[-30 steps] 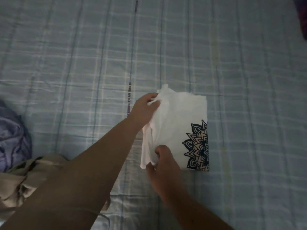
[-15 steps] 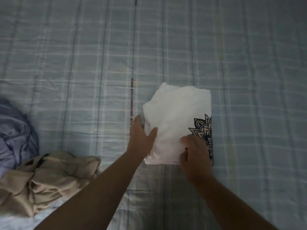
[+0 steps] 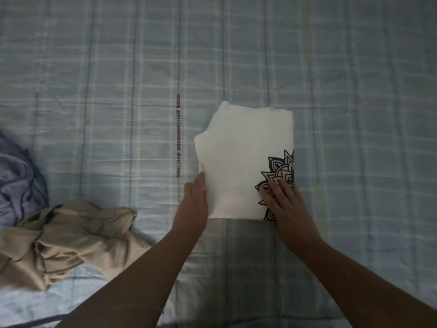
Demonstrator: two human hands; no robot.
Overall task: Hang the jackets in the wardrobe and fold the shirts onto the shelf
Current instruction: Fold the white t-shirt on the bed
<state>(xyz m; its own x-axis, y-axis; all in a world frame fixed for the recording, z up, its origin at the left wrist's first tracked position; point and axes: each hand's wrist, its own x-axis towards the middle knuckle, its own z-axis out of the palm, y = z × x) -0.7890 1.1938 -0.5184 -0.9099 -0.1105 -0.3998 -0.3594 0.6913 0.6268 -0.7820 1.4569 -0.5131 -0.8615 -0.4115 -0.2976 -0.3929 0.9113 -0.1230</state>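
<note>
A white shirt [image 3: 241,159] with a dark mandala print lies folded into a compact rectangle on the blue checked bedsheet [image 3: 118,79]. My left hand [image 3: 195,200] lies with straight fingers against the shirt's lower left edge. My right hand [image 3: 283,200] rests flat on the shirt's lower right corner, over part of the print. Neither hand curls round the cloth.
A crumpled beige garment [image 3: 68,240] lies on the bed at the lower left. Beside it, at the left edge, sits a bunched purple-blue garment [image 3: 16,181]. A printed text stripe [image 3: 178,136] runs down the sheet just left of the shirt.
Both hands let go of the shirt's left fold and flattened onto it. The left hand dropped to the lower left edge; the right hand slid right onto the print.
</note>
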